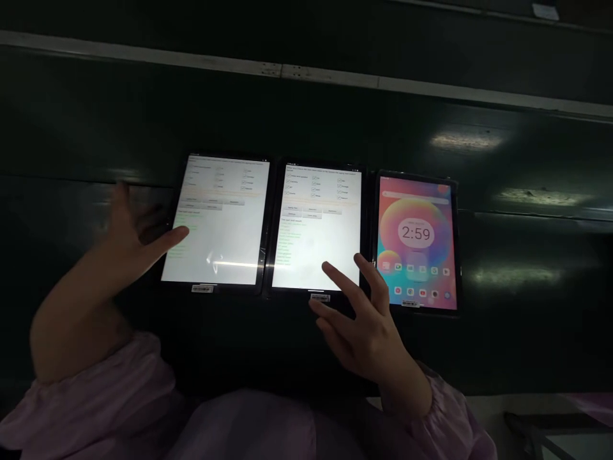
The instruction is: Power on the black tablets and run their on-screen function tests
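Three tablets lie side by side on a dark green work surface. The left tablet [225,236] and the middle tablet [330,236] show a white page with check boxes, grey buttons and green text. A colourful home screen with the time 2:59 fills the right tablet [419,239]. My left hand [127,236] is spread at the left tablet's left edge, its thumb over the screen. Over the lower right of the middle tablet is my right hand [366,319], fingers apart; whether a fingertip touches the glass I cannot tell. Neither hand holds anything.
A pale metal strip [330,75] runs across the surface behind the tablets. Small barcode labels stick out at the tablets' lower edges. Ceiling light glares off the table [517,275] at right. A grey frame [550,425] stands below the table edge at lower right.
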Available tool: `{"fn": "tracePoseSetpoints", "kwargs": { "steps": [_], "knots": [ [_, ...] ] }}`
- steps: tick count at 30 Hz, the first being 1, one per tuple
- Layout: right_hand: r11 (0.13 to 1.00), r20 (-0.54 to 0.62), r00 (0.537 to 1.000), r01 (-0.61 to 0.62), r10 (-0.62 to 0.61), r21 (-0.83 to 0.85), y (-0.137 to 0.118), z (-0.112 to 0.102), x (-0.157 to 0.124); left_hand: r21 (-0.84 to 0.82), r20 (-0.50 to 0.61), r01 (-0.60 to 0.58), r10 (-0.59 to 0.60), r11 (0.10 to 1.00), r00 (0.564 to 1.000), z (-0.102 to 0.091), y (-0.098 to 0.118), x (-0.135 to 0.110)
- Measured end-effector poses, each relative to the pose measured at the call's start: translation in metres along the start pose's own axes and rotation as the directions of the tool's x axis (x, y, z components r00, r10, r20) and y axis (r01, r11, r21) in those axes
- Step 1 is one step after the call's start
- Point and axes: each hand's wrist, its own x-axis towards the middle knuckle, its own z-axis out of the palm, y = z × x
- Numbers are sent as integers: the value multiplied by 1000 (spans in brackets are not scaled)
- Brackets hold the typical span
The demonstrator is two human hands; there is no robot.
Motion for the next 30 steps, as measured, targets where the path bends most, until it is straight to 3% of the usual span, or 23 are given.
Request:
{"fn": "tracePoseSetpoints", "kwargs": {
  "steps": [4,7,10,17,20,24,30],
  "knots": [
    [984,-85,984,-162,155,-73,1,13,3,-38,103,17,-13,999,995,-2,-7,-2],
    [965,-179,959,-240,219,-106,2,20,8,-137,198,100,-72,986,978,-6,-12,-11],
    [978,-213,963,-188,166,-89,-2,22,16,-202,231,167,-118,965,966,-11,-21,-17],
    [999,-122,992,-38,35,-23,-16,25,30,-201,250,134,-82,970,965,-19,-44,-21],
    [1000,-140,990,5,-5,1,-16,26,31,-218,277,127,-63,968,959,-20,-47,-23],
    [1000,-154,988,16,-17,-5,-16,25,32,-249,280,160,-87,955,956,-20,-46,-23],
    [999,-25,1000,-11,9,-51,-21,36,31,-240,303,191,-113,952,946,-25,-27,-25]
  ]
}}
